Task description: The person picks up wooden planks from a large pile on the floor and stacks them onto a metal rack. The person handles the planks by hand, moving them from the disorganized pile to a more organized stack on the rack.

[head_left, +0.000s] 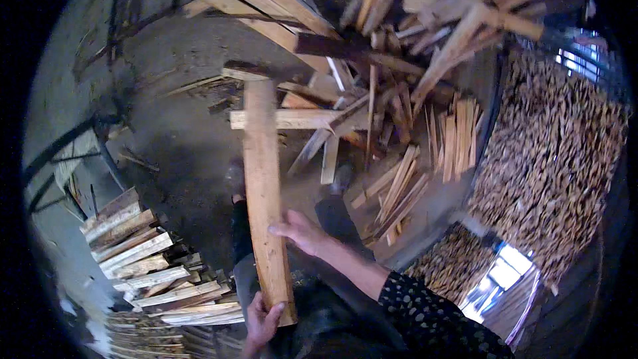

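A long, flat wooden board (264, 179) stretches away from my body over my legs. My left hand (263, 319) grips its near end, with the thumb on the top face. Farther up, my right hand (300, 231) holds the board's right edge, its thumb over the top and the other fingers partly hidden. The board's far end looks blurred and lies in line with a short wood offcut (286, 119) on the ground beyond.
A loose heap of planks (372, 53) spreads ahead. Split sticks (458, 136) stand bundled at the right, before a tall stack of wood pieces (551, 153). Stacked boards (153, 259) lie at my left, near a metal frame (86, 153).
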{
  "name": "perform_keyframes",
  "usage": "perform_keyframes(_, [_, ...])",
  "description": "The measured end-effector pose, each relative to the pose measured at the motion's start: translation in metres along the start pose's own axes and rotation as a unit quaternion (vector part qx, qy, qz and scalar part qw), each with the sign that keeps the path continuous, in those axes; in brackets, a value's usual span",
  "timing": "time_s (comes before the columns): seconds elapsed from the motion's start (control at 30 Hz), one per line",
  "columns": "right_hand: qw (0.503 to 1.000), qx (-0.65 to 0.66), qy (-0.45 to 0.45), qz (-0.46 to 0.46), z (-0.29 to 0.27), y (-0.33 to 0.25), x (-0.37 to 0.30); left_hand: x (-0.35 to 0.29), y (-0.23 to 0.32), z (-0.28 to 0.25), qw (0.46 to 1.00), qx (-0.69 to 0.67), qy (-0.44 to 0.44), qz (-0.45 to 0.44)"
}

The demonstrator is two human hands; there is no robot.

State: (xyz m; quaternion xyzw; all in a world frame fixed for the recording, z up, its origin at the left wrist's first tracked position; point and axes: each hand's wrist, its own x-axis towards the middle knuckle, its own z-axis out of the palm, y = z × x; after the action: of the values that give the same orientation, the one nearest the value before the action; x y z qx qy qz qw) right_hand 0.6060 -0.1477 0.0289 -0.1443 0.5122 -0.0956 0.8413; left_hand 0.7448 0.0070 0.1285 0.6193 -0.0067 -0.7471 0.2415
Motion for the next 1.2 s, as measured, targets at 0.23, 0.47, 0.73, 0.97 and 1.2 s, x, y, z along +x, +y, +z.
perform_keyframes(0.23, [0.947,0.285,0.146,-0.014,-0.077,0.045,-0.083,0.03,0.031,0.015,0.901,0.421,-0.087,0.055])
perform_keyframes(0.47, [0.872,0.361,0.29,-0.16,-0.182,0.062,-0.128,0.08,0.019,0.2,0.941,0.318,-0.119,0.012])
perform_keyframes(0.73, [0.761,-0.169,0.615,-0.119,-0.525,-0.017,-0.301,0.122,-0.058,0.339,0.881,0.381,-0.265,0.092])
perform_keyframes(0.97, [0.771,-0.347,0.505,-0.173,-0.647,0.028,-0.281,0.206,-0.053,0.265,0.862,0.488,-0.05,0.13])
perform_keyframes(1.2, [0.845,-0.279,0.393,-0.232,-0.474,0.042,-0.022,0.371,0.048,0.244,0.703,0.578,0.186,0.369])
